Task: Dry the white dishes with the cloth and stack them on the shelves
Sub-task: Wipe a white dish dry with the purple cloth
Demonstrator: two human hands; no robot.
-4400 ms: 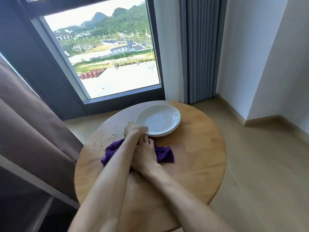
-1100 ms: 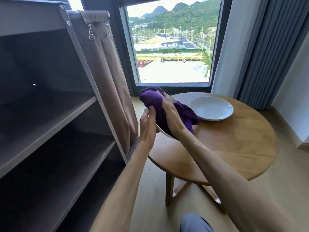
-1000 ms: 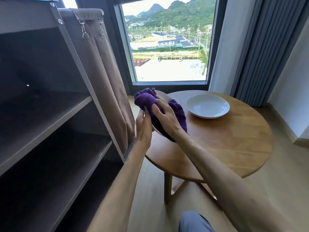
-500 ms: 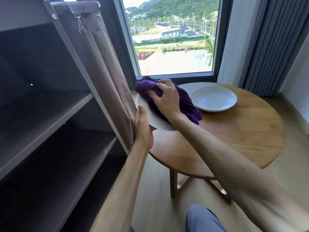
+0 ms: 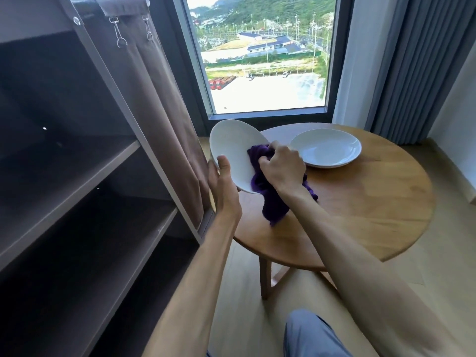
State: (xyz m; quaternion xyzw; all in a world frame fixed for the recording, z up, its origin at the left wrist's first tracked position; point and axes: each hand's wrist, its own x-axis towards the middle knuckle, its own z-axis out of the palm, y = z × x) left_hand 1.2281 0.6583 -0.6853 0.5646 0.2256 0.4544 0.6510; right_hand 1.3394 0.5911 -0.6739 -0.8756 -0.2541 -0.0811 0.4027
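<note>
**Head view: you hold a tilted plate and press the cloth into it**

Your left hand (image 5: 223, 186) grips the lower rim of a white plate (image 5: 231, 150), thumb on the inner face, fingers hidden behind it. You hold the plate tilted and lifted off the desk (image 5: 360, 202), beyond the desk's left edge and just beside the shelves (image 5: 85, 176).

Your right hand (image 5: 282, 168) is curled round a bunched purple cloth (image 5: 268, 197) and presses it against the plate's inner face, on the side nearest the desk. The loose end of the cloth hangs below your wrist, over the desk's left edge.

A second white plate (image 5: 325, 148) lies flat on the desk, toward its far side, near your right hand but apart from it.

The shelves stand left of the desk, their brown curtain (image 5: 159, 112) gathered on the side nearest it.
</note>
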